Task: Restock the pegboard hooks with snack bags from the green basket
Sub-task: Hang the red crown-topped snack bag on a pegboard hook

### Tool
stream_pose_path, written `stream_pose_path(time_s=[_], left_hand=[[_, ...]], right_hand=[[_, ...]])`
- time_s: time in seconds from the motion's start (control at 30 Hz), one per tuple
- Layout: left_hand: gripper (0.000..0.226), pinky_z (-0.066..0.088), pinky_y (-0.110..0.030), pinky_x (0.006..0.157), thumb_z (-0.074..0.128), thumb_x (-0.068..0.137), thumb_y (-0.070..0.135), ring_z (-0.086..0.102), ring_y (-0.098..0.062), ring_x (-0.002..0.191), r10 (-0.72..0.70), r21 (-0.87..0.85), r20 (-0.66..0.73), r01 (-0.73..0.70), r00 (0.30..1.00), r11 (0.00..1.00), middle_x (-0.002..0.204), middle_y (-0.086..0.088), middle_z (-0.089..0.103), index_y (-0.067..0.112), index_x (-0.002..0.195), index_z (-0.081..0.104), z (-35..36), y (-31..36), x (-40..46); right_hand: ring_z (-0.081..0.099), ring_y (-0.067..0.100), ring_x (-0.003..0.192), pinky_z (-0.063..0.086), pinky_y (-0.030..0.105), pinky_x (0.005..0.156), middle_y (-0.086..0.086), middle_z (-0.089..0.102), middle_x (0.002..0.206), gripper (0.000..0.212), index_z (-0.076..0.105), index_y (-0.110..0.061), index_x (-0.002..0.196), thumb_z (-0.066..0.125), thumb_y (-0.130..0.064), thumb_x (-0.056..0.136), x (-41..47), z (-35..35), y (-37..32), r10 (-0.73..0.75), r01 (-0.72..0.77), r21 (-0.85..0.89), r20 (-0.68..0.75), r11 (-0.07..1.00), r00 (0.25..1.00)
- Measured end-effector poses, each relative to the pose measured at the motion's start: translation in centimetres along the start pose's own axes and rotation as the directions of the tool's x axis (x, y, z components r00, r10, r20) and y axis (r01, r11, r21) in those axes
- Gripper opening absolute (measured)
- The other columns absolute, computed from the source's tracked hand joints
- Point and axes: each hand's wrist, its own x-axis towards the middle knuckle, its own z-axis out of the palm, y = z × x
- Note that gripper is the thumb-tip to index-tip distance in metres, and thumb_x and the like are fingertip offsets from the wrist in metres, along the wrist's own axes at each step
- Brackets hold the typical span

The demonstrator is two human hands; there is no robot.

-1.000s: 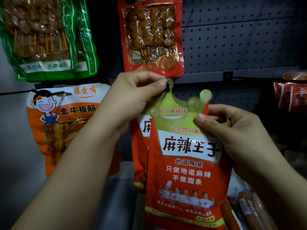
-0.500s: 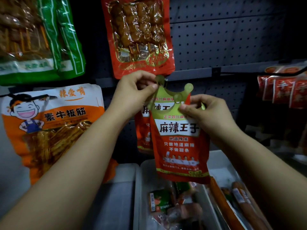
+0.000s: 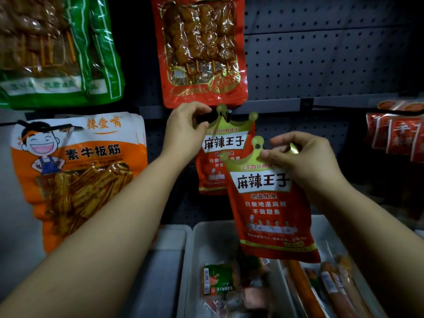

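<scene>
My right hand (image 3: 307, 159) pinches the green-gold crown top of a red snack bag (image 3: 270, 210) and holds it upright in front of the pegboard (image 3: 321, 65). The bag hangs below and to the right of the black hook (image 3: 228, 114). An identical red bag (image 3: 218, 145) hangs on that hook, partly covered by the held one. My left hand (image 3: 185, 131) is curled at the hook, with thumb and forefinger round its black rod beside the hanging bag's crown.
A red skewer bag (image 3: 199, 53) hangs above the hook, a green bag (image 3: 59, 49) at the upper left, an orange-and-white bag (image 3: 75, 171) at the left. Small red packs (image 3: 394, 136) hang at the right. White bins (image 3: 197, 249) below hold sausages (image 3: 302, 290) and small packs.
The bag in my right hand has moved down and to the right, away from the hook, uncovering the bag hanging behind it. My left hand stays at the hook.
</scene>
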Motion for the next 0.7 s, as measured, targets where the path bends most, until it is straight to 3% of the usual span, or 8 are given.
stream_pose_path(time_s=[0.1,0.17,0.23,0.3,0.4,0.53,0.7], left_hand=[[0.024,0.041,-0.023,0.094,0.061,0.083,0.006,0.052,-0.015,0.11,0.04,-0.062,-0.088,-0.046,0.995,0.997,0.105,0.007,0.052,0.021,0.102,0.062,-1.5,0.9,-1.5],[0.02,0.047,-0.017,0.085,0.061,0.086,0.007,0.059,-0.003,0.097,-0.007,-0.217,-0.089,-0.013,0.996,0.976,0.098,0.007,0.061,0.026,0.091,0.059,-2.8,1.9,-3.0],[0.018,0.045,-0.008,0.07,0.059,0.088,0.012,0.061,0.007,0.08,-0.013,-0.385,0.012,0.016,1.0,0.923,0.082,0.014,0.067,0.03,0.084,0.06,-4.1,3.1,-4.7],[0.014,0.044,-0.005,0.065,0.058,0.088,0.023,0.061,0.009,0.072,0.048,-0.471,0.141,0.024,0.989,0.882,0.073,0.02,0.068,0.034,0.082,0.064,-5.0,4.4,-6.2],[0.003,0.044,-0.006,0.06,0.067,0.078,0.035,0.06,0.01,0.066,0.093,-0.471,0.167,-0.004,0.982,0.882,0.069,0.023,0.068,0.036,0.076,0.067,-6.0,5.9,-7.4],[0.005,0.048,-0.01,0.06,0.073,0.075,0.027,0.064,0.004,0.066,0.112,-0.467,0.1,-0.052,0.989,0.883,0.074,0.012,0.072,0.028,0.078,0.069,-7.4,6.7,-7.5],[0.01,0.047,-0.011,0.063,0.068,0.08,0.024,0.062,0.007,0.069,0.136,-0.408,0.019,-0.116,0.991,0.905,0.073,0.02,0.069,0.033,0.077,0.067,-7.8,7.5,-6.4]], right_hand=[[0.069,0.007,0.057,0.052,0.016,0.051,-0.004,0.068,0.063,0.02,0.066,-0.018,0.083,0.08,-0.011,0.071,-1.1,0.3,-1.3,-0.122,0.121,0.035,0.042,0.992,0.992],[0.068,0.004,0.058,0.051,0.014,0.052,-0.008,0.069,0.063,0.02,0.065,-0.021,0.08,0.08,-0.011,0.07,-2.0,0.5,-2.4,-0.201,0.196,0.074,0.067,0.978,0.977],[0.067,0.001,0.058,0.051,0.012,0.053,-0.011,0.069,0.063,0.021,0.065,-0.023,0.078,0.08,-0.011,0.069,-2.9,0.9,-3.4,-0.269,0.259,0.101,0.099,0.961,0.958],[0.065,-0.001,0.058,0.05,0.01,0.055,-0.012,0.069,0.063,0.021,0.065,-0.024,0.075,0.08,-0.014,0.065,-4.0,1.4,-4.1,-0.326,0.312,0.122,0.125,0.942,0.937],[0.064,-0.003,0.06,0.049,0.009,0.057,-0.013,0.069,0.065,0.02,0.066,-0.026,0.073,0.078,-0.024,0.058,-5.4,2.0,-4.9,-0.393,0.369,0.158,0.162,0.916,0.905],[0.063,-0.005,0.058,0.049,0.008,0.055,-0.014,0.069,0.063,0.02,0.065,-0.024,0.074,0.076,-0.024,0.057,-6.0,2.5,-5.5,-0.41,0.373,0.213,0.168,0.903,0.896],[0.065,0.001,0.059,0.052,0.013,0.056,-0.008,0.067,0.064,0.018,0.067,-0.021,0.075,0.078,-0.019,0.06,-5.6,2.8,-6.2,-0.377,0.324,0.288,0.151,0.901,0.914]])
